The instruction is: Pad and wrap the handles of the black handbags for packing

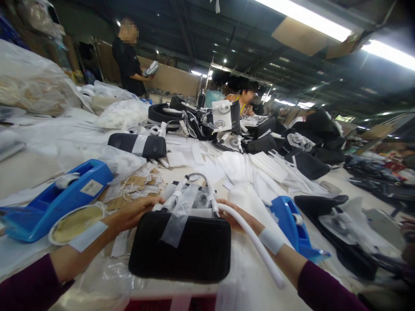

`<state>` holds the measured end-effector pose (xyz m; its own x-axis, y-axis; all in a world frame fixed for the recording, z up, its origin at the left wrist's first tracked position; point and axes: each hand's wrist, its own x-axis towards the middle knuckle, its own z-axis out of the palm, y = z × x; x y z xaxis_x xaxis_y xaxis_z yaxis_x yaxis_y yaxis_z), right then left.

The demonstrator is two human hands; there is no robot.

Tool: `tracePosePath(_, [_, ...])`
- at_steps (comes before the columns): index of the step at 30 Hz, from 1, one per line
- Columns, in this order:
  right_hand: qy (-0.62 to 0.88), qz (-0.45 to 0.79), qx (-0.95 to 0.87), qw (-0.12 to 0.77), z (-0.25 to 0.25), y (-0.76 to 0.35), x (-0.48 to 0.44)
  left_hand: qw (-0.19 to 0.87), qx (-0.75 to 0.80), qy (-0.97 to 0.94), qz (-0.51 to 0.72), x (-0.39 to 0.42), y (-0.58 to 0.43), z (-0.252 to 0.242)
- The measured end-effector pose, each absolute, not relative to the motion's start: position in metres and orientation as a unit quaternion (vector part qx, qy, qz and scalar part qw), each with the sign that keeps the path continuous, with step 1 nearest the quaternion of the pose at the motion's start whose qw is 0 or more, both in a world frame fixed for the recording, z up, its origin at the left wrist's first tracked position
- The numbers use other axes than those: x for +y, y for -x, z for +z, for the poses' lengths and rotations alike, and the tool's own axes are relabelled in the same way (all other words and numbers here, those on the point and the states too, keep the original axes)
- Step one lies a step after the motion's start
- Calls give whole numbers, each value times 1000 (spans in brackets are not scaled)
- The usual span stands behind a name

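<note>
1. Both hands are at the bag: the left hand [142, 209] at its upper left corner, the right hand [236, 221] at its upper right, fingertips partly hidden, so I can't tell whether they're pinching or only touching.
2. Front and centre sits the black bag [180, 261], its broad face towards us, low over the worktop [29, 166].
3. Look at that clear strip [177, 222], running down from the handle area onto the front face!
4. Up top, the handle [197, 176] arches, with white wrapping around its lower parts.
5. Across the right hand curves a white foam tube [256, 242], its free end hanging beside the forearm.
6. Out wide, two blue tape dispensers flank the action, one on the left [81, 196], one on the right [293, 229].
7. Near the left forearm: a round dish [51, 235] and a scatter of brown tags [136, 182].
8. Further back, more black bags [227, 123] pile up, and a person in dark clothing [127, 67] stands holding something pale.
</note>
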<state>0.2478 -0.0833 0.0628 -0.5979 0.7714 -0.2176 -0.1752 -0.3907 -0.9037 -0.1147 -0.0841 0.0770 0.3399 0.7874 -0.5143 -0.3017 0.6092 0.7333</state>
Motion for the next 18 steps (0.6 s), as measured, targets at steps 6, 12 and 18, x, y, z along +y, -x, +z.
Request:
tracePosePath(6, [375, 683, -456, 430, 79, -237, -107, 785, 452, -245, 346, -83, 118, 73])
tracePosePath(12, [522, 362, -624, 456, 130, -283, -121, 799, 424, -267, 333, -86, 123, 65])
tracePosePath(18, [642, 231, -653, 329, 131, -337, -139, 763, 478, -272, 340, -74, 134, 53])
